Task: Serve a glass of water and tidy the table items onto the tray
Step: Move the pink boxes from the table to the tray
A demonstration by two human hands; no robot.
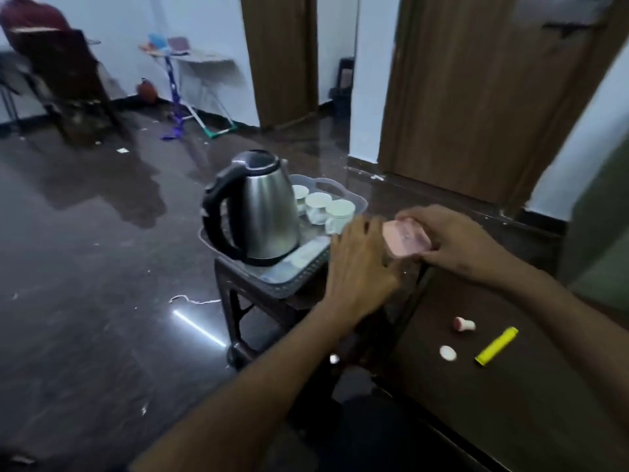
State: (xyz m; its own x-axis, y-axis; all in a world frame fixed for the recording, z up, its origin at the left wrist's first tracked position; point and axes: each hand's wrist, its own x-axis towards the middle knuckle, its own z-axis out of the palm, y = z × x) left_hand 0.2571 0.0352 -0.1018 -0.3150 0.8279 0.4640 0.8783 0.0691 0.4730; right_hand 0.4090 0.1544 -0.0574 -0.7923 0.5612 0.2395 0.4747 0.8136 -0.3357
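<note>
On the dark table (531, 386), a steel kettle (262, 212) stands on the grey tray (289, 284) beside three white cups (326, 206), while just right of the tray the right hand (452, 240) holds a pink packet (405, 238) in its grip, the left hand (360, 267) touching it with relaxed fingers, and a yellow tube (497, 345) lies nearer.

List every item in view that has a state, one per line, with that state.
kettle: upright on the tray, lid closed
tray: on the small stool, holding the kettle and cups
cups: three, upright on the tray
pink box: held by both hands
left hand: touching the box
right hand: gripping the box
yellow tube: lying on the table
</note>
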